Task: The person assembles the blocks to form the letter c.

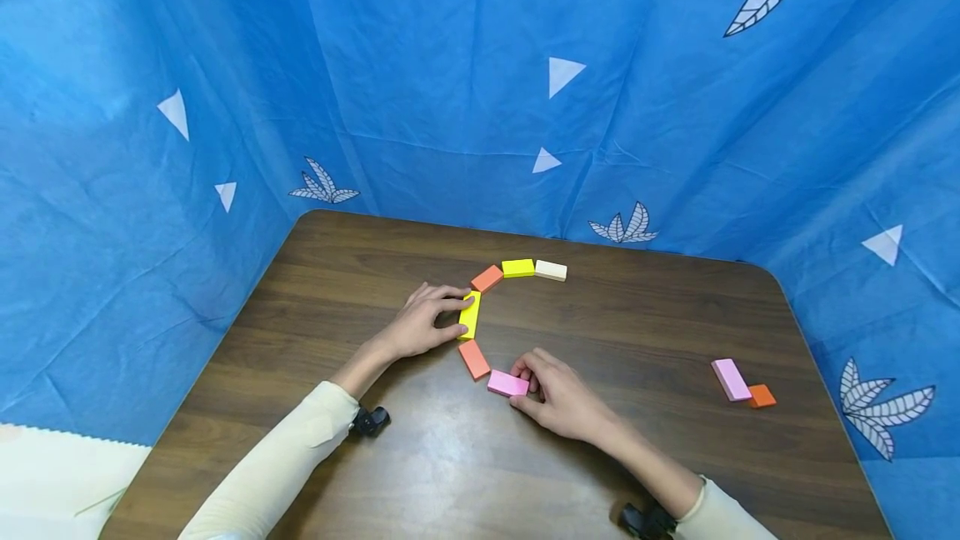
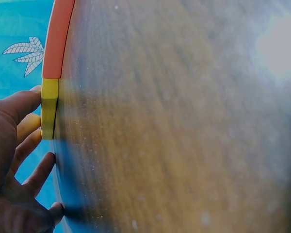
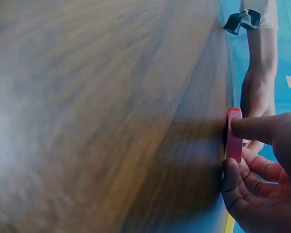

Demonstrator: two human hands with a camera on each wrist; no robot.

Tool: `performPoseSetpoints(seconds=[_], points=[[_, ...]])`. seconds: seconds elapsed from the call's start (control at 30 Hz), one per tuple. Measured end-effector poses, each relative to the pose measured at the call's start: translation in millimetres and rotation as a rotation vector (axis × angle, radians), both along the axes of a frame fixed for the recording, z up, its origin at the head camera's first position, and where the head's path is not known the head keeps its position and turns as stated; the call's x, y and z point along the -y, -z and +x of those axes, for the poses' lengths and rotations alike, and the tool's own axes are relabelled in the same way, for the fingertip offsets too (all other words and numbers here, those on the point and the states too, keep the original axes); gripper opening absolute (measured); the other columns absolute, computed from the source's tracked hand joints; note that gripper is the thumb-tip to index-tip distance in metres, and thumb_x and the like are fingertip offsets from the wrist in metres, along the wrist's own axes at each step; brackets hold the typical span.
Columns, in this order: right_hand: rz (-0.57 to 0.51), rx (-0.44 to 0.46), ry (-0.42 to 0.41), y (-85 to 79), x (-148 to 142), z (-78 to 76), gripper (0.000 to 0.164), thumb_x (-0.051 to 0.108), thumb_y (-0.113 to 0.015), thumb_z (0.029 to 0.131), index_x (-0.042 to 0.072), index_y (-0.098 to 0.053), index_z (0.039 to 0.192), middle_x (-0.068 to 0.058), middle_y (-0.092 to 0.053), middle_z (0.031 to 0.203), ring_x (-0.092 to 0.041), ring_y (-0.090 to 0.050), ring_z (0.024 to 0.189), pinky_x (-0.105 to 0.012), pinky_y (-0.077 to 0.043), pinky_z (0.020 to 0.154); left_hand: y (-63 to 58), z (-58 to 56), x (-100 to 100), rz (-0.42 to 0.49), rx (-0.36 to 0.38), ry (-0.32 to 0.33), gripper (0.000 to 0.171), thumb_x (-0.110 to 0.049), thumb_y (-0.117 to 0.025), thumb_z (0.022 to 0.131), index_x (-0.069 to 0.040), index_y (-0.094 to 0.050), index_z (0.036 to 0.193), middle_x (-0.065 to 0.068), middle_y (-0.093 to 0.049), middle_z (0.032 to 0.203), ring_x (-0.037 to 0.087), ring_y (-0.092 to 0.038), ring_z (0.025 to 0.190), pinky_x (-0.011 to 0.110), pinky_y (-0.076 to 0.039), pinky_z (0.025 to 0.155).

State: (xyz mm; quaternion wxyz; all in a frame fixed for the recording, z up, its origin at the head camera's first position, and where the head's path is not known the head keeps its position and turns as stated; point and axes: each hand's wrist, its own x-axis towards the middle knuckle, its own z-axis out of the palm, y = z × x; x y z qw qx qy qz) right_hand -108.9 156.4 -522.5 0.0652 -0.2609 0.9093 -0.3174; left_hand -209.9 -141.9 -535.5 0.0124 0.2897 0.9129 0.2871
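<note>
On the brown table a curved row of small blocks bends like a C. My left hand (image 1: 420,323) holds the upright-lying yellow block (image 1: 470,317), thumb at its near end and a finger near its far end. Below it lies an orange block (image 1: 474,360). At the row's near end, my right hand (image 1: 566,398) pinches a pink block (image 1: 504,383), whose far-left corner is close to that orange block. In the right wrist view the thumb and fingers are at the pink block (image 3: 235,141). The left wrist view shows the yellow block (image 2: 49,109) against an orange one (image 2: 59,39).
Toward the back, the row goes on with an orange block (image 1: 487,278), a yellow block (image 1: 518,268) and a cream block (image 1: 551,271). At the right lie another pink block (image 1: 731,379) and an orange block (image 1: 762,396). Blue cloth (image 1: 450,90) hangs around the table.
</note>
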Motion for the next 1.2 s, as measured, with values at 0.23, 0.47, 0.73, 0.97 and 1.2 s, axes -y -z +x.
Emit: performPoseSetpoints(seconds=[0.23, 0.47, 0.73, 0.97, 1.2], points=[[0.032, 0.005, 0.007, 0.4, 1.2, 0.6, 0.030, 0.023, -0.089, 0.090, 0.020, -0.069, 0.112, 0.009, -0.059, 0.097, -0.005, -0.054, 0.080, -0.017, -0.047, 0.068, -0.2, -0.3, 0.1, 0.000, 0.019, -0.010, 0.055, -0.035, -0.078, 0.100, -0.019, -0.065, 0.151, 0.002, -0.057, 0.162, 0.032, -0.050, 0.150, 0.070, -0.017, 0.135], [0.035, 0.010, 0.000, -0.7, 1.2, 0.2, 0.033, 0.027, -0.091, 0.088, 0.021, -0.068, 0.112, 0.010, -0.059, 0.097, -0.005, -0.055, 0.082, -0.017, -0.048, 0.069, -2.6, -0.6, -0.3, -0.009, 0.031, -0.011, 0.055, -0.035, -0.078, 0.101, -0.018, -0.064, 0.152, 0.002, -0.057, 0.162, 0.032, -0.050, 0.151, 0.069, -0.016, 0.135], [0.039, 0.019, -0.007, -1.1, 2.4, -0.1, 0.036, 0.030, -0.091, 0.089, 0.020, -0.069, 0.115, 0.008, -0.060, 0.098, -0.009, -0.057, 0.082, -0.017, -0.048, 0.069, -2.6, 0.7, -0.1, -0.009, 0.017, -0.003, 0.056, -0.035, -0.078, 0.100, -0.018, -0.064, 0.152, 0.001, -0.057, 0.162, 0.032, -0.050, 0.150, 0.070, -0.017, 0.134], [-0.003, 0.035, -0.007, -2.7, -1.7, 0.0, 0.041, 0.032, -0.093, 0.087, 0.019, -0.070, 0.118, 0.007, -0.062, 0.102, -0.009, -0.057, 0.083, -0.018, -0.050, 0.069, 3.2, -0.1, 1.4, 0.059, -0.019, 0.015, 0.054, -0.036, -0.077, 0.100, -0.015, -0.067, 0.149, 0.005, -0.061, 0.157, 0.035, -0.053, 0.145, 0.074, -0.020, 0.130], [-0.013, 0.022, 0.051, -7.3, -24.8, -2.3, 0.042, 0.038, -0.088, 0.092, 0.017, -0.071, 0.124, 0.004, -0.067, 0.106, -0.008, -0.059, 0.086, -0.019, -0.051, 0.071, 1.7, 1.2, 0.9, 0.065, -0.001, 0.010, 0.056, -0.035, -0.080, 0.099, -0.014, -0.067, 0.149, 0.006, -0.060, 0.158, 0.037, -0.052, 0.146, 0.075, -0.018, 0.130]])
